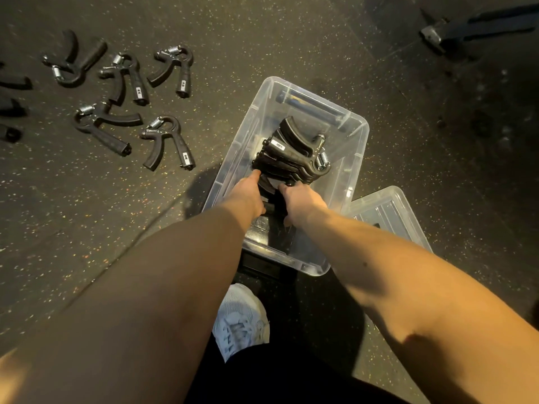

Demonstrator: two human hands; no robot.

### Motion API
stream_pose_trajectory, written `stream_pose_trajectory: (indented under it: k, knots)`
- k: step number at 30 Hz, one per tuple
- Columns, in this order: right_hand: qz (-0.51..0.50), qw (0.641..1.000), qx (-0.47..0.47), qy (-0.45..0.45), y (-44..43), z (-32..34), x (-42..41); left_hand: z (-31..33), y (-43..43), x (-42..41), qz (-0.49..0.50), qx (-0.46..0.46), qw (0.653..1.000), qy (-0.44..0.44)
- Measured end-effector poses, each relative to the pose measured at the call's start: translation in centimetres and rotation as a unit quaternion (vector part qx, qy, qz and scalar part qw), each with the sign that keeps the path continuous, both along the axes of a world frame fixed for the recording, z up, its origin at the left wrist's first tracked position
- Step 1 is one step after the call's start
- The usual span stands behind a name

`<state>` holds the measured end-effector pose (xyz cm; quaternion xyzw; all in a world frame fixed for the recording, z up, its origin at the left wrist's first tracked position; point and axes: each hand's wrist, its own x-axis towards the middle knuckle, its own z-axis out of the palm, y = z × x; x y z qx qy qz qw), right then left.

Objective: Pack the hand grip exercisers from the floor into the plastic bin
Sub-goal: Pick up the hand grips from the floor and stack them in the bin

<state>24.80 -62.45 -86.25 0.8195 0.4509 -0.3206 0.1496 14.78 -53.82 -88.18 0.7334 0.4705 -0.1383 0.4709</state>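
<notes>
Both hands are down inside the plastic bin (354, 147), at the near end of a nested stack of exercisers (291, 154) whose long axis runs away from the person, along the bin's own length. The right hand (302, 204) has its grip clenched round the nearest pieces of that stack. The left hand (248, 196) lies along the stack's left side with a fingertip touching it; whether that grip clasps or only presses, I cannot tell. The stack holds several exercisers, too tightly nested to count. The next pickup likely turns on this: the loose exercisers (166, 141) lie on the floor (408, 83) to the left of the bin and well apart from it, so the left hand is the nearer one. 5 lie whole in view, mostly with handles pointing toward the person, and at least 2 more are cut off at the left edge. 1 clear lid (390, 211) rests just right of the bin, and 1 dark bar (309, 107) lies across its far end.
</notes>
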Motion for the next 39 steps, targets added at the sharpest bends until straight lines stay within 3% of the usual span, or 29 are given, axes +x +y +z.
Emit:
stream_pose_trajectory:
  k: [2,14,19,23,27,29,34,39]
  knots:
    - [-0.015,1.000,-0.002,0.002,0.0,-0.2,0.1,-0.2,0.0,-0.2,-0.006,0.036,0.998,0.042]
    - [0.004,0.999,-0.002,-0.033,-0.3,0.8,-0.6,2.2,-0.4,-0.9,-0.035,0.034,0.996,0.070]
    - [-0.026,0.999,0.019,-0.011,-0.4,3.9,-0.8,5.9,-0.2,-1.6,-0.085,0.030,0.993,0.080]
    - [-0.069,0.993,0.093,-0.005,0.4,8.7,-0.6,11.0,0.2,-2.5,-0.122,0.039,0.991,0.048]
    - [-0.061,0.990,0.129,0.001,2.2,14.3,-1.3,16.5,1.7,-3.7,-0.011,-0.039,0.997,-0.064]
    - [-0.032,0.988,0.148,-0.001,3.4,17.0,-2.4,18.2,2.9,-4.8,0.034,-0.022,0.994,-0.099]
    - [0.058,0.987,0.152,0.020,7.0,22.3,-6.6,20.5,5.4,-9.6,0.081,0.026,0.988,-0.131]
    - [0.168,0.978,0.113,0.048,12.5,22.5,-13.3,19.4,8.2,-17.7,0.134,0.038,0.983,-0.121]
